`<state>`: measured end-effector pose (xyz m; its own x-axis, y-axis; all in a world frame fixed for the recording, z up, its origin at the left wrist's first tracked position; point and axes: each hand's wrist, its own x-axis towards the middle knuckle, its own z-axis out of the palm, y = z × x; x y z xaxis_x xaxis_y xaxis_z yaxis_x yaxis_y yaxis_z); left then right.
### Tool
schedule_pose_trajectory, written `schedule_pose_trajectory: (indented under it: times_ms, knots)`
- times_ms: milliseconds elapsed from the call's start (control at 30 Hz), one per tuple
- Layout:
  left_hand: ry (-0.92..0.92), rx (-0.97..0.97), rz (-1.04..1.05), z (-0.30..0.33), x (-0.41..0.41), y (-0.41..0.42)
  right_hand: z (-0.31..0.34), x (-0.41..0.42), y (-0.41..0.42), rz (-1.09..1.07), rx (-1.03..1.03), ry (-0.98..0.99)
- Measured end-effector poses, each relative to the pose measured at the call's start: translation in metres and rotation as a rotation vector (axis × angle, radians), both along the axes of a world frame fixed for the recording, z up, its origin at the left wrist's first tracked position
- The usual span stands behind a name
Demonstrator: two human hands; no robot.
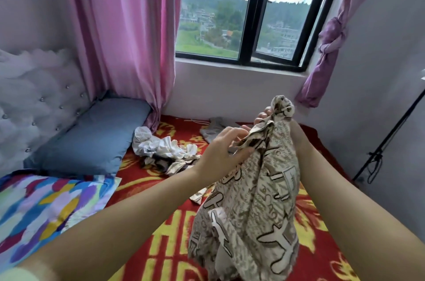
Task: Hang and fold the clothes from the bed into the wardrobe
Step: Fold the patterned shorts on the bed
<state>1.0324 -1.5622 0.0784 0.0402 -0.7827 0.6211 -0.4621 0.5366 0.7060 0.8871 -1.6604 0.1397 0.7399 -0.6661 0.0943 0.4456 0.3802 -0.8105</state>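
Note:
A beige garment printed with brown letters (pixel 257 191) hangs bunched above the bed (pixel 161 223). My right hand (pixel 276 119) grips its gathered top, with a knot of cloth sticking out above the fingers; most of this hand is hidden behind the fabric. My left hand (pixel 220 149) pinches a fold of the same garment just below and to the left. On the red and yellow blanket lie a crumpled white garment (pixel 161 145) and a grey garment (pixel 213 128) near the wall. The wardrobe is not in view.
A blue pillow (pixel 92 138) lies against the tufted headboard (pixel 34 101). A multicoloured sheet (pixel 46 207) covers the bed's left side. Pink curtains (pixel 128 34) flank the window (pixel 253 16). A black stand with cables (pixel 377 149) leans at the right wall.

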Motion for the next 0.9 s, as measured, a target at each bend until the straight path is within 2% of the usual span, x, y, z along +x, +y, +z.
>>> schedule_pose_trajectory:
  times_ms: [67,133,200,300,333,400,467,500,567,600,667,733,767,800,867,900]
  knots:
    - [-0.089,-0.141,0.106,0.002,-0.002,-0.002,-0.008,0.001,-0.001,0.07,0.144,-0.06]
    - [-0.055,-0.148,0.191,0.011,0.001,-0.001,-0.014,-0.001,-0.009,0.055,0.185,0.039]
    - [0.133,-0.031,0.23,0.031,0.008,-0.001,-0.017,-0.004,-0.01,-0.023,0.093,0.226]
    - [0.478,0.14,0.107,0.069,0.016,-0.01,-0.021,-0.004,-0.008,-0.274,-0.162,0.426]
    - [0.59,0.185,0.036,0.081,0.02,-0.014,-0.022,-0.001,-0.005,-0.311,-0.172,0.44]
    - [0.774,0.295,-0.109,0.091,0.028,-0.023,-0.02,0.008,0.001,-0.257,-0.042,0.357]
    - [0.807,0.473,-0.172,0.076,0.035,-0.029,-0.007,0.013,0.004,-0.149,0.091,0.225]
    - [0.735,0.573,-0.148,0.059,0.036,-0.029,0.001,0.015,0.003,-0.136,0.126,0.178]
    - [0.406,0.73,-0.009,0.012,0.039,-0.02,0.018,0.015,-0.004,-0.211,0.163,0.1]
    - [0.166,0.772,0.034,-0.014,0.042,-0.012,0.026,0.014,-0.007,-0.254,0.166,0.069]
    - [-0.385,0.832,-0.038,-0.059,0.046,0.006,0.044,0.012,-0.015,-0.329,0.135,0.052]
    - [-0.781,0.794,-0.044,-0.087,0.042,0.019,0.059,0.011,-0.023,-0.401,0.082,0.08]
    - [-0.832,0.704,0.007,-0.091,0.037,0.021,0.065,0.012,-0.023,-0.401,0.069,0.061]
    - [-0.769,0.562,0.053,-0.09,0.033,0.02,0.069,0.013,-0.023,-0.387,0.073,0.022]
    - [-0.454,0.254,0.091,-0.075,0.027,0.016,0.068,0.012,-0.027,-0.385,0.071,-0.027]
    - [-0.32,0.163,0.091,-0.064,0.026,0.014,0.065,0.009,-0.031,-0.405,0.089,-0.027]
